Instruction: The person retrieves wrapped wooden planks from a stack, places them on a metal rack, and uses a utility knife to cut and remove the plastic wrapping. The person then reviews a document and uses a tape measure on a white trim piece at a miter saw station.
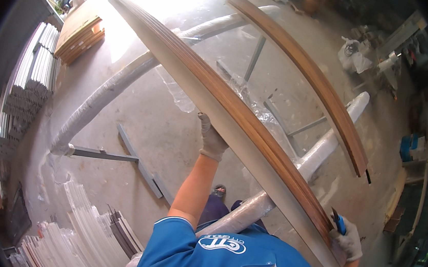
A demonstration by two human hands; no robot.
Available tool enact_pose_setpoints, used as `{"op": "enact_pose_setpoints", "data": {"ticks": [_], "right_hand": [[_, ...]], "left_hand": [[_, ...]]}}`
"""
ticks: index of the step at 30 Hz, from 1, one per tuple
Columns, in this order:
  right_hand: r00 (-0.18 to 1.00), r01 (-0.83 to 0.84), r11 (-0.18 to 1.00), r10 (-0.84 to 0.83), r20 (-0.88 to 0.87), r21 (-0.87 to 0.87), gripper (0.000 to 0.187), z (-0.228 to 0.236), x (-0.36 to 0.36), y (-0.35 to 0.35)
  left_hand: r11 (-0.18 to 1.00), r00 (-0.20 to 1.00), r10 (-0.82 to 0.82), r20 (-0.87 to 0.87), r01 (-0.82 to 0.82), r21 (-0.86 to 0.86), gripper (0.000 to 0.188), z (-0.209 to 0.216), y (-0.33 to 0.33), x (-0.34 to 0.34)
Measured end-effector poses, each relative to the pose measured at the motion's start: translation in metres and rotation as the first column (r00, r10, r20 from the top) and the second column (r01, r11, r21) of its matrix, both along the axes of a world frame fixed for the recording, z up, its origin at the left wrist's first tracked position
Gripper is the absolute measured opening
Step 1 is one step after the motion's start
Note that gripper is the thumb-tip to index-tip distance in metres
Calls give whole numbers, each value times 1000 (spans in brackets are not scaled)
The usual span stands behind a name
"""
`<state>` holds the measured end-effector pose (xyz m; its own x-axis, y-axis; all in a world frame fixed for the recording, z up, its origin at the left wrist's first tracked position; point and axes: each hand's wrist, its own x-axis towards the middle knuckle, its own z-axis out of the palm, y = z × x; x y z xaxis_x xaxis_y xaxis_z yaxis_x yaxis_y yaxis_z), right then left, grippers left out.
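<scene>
Wood-grain profile (pixel 253 124), long and brown-topped with a pale side, slants from upper left to lower right in front of a worker, crossing over two plastic-wrapped rails. At far left, a tall stack of pale lengths (pixel 29 77) stands beside a pile of flat brown boards (pixel 79 30), whose small whitish marks are too tiny to read. Next comes the first wrapped rail (pixel 107 90), running beneath the profile above a grey metal leg (pixel 104 154), while bundled pale strips (pixel 77 218) fill the lower left. Near the centre, the worker's gloved left hand (pixel 212 139) meets the profile's pale side, its thumb showing and its other fingers out of sight, so how firmly it is closed cannot be told. Below, a blue shirt (pixel 181 256) bears a white logo (pixel 222 244) with a short line of lettering at chest height, the only clear writing in view. Farther right, a second wood-grain profile (pixel 303 60) lies across the wrapped rails, well apart from the first. At lower right, the gloved right hand (pixel 349 242) is closed around a blue-and-black tool (pixel 340 223), beside the near end of the first profile, with a white bag (pixel 354 57) on the floor beyond
</scene>
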<state>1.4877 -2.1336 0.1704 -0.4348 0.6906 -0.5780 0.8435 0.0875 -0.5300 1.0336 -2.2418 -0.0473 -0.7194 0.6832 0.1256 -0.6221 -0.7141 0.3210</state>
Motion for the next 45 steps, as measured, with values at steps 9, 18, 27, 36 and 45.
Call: {"op": "enact_pose_setpoints", "data": {"ticks": [9, 18, 27, 36, 45], "right_hand": [[975, -162, 902, 210, -79, 401, 72, -26, 15, -36], [992, -67, 991, 79, -94, 116, 63, -15, 13, 19], [983, 10, 978, -48, -179, -208, 60, -45, 30, 78], [940, -89, 934, -36, -340, -345, 73, -92, 48, 102], [965, 5, 975, -62, -255, -220, 53, -72, 39, 82]], "left_hand": [[964, 972, 184, 145, -150, -219, 63, 32, 17, 14], [943, 968, 155, 196, -86, -323, 52, 81, 35, 11], [901, 976, 59, 207, 37, -433, 62, 96, 64, -1], [842, 997, 27, 77, 19, -540, 79, 59, 70, -8], [984, 970, 66, 234, -24, -178, 96, 12, 77, 33]]}}
